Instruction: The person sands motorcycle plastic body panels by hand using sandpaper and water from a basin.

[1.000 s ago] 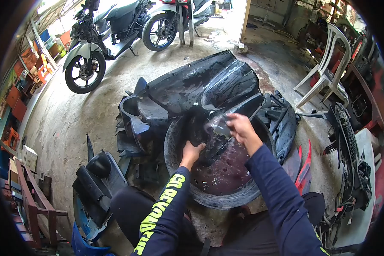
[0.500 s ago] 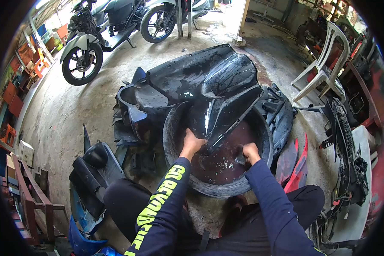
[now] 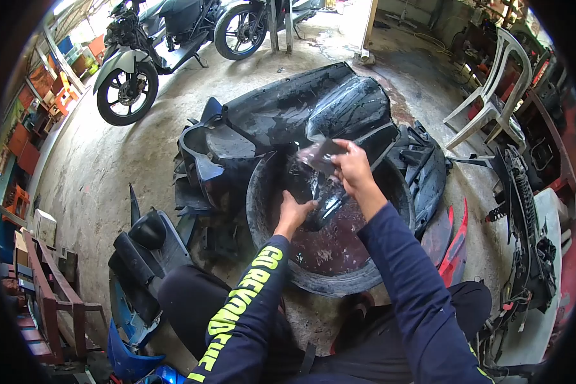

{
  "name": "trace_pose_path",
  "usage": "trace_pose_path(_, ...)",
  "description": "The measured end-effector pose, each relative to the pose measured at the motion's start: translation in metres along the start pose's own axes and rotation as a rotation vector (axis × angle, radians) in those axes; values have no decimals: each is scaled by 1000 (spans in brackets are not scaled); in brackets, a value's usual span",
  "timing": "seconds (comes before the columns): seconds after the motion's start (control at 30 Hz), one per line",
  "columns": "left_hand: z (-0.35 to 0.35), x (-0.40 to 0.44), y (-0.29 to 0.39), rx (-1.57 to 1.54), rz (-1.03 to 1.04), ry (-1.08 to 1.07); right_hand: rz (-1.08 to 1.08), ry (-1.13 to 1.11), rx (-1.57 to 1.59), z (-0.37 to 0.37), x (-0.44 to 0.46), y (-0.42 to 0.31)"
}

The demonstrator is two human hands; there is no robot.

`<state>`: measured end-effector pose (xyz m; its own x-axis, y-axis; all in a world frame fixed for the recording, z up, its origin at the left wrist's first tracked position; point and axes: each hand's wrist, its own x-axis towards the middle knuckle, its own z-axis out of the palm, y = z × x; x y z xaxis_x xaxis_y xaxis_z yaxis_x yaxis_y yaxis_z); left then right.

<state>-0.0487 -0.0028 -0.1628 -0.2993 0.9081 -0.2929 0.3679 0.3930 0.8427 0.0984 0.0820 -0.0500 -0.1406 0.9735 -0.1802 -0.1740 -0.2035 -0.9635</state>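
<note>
A large black plastic scooter panel (image 3: 349, 109) leans over the far rim of a round dark tub (image 3: 339, 284), its narrow lower end hanging inside. My left hand (image 3: 293, 212) grips that lower end, thumb across its edge. Raised above the tub, my right hand (image 3: 354, 168) pinches a small dark sheet that looks like wet sandpaper (image 3: 325, 155). Water splashes off it against the panel. Reddish-brown water (image 3: 329, 253) with pale flecks lies in the tub.
More black body panels (image 3: 419, 176) surround the tub, with red pieces (image 3: 453, 246) at right. Dark and blue panels (image 3: 137, 256) lie to the left. Scooters (image 3: 127, 93) stand behind, a white plastic chair (image 3: 493, 96) at right, and a wooden rack (image 3: 57, 301) at left.
My right hand has risen from the water at the tub's right side, up and left to the panel, bringing the sandpaper into view with water splashing. My left hand stays on the panel.
</note>
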Motion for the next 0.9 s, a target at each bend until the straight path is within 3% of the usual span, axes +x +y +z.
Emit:
trace_pose_path(0.07,3,2,-1,-35,13,30,-81,72,-301,13,4,-19)
trace_pose_path(0.1,5,2,-2,-69,25,55,-80,73,-303,10,13,-11)
trace_pose_path(0.17,8,6,-4,-83,31,90,-218,145,-663,-10,34,13)
trace_pose_path(0.2,8,8,-4,-96,34,129,-220,144,-666,-18,32,16)
trace_pose_path(0.27,8,8,2,-205,68,148,-287,129,-961,-34,18,26)
trace_pose_path(0.33,7,3,12,-313,97,170,-215,67,-1024,-44,-2,31)
trace_pose_path(0.4,9,-1,20,-561,150,173,-397,27,-985,-49,-18,42)
trace_pose_path(0.47,17,7,10,-546,149,228,-464,-73,-1014,-52,-25,43)
trace_pose_path(0.67,2,-10,25,-654,259,33,-443,-243,-1133,-47,-38,22)
trace_pose_path(0.9,-9,-3,32,-834,131,-82,-500,-361,-1120,-55,-49,0)
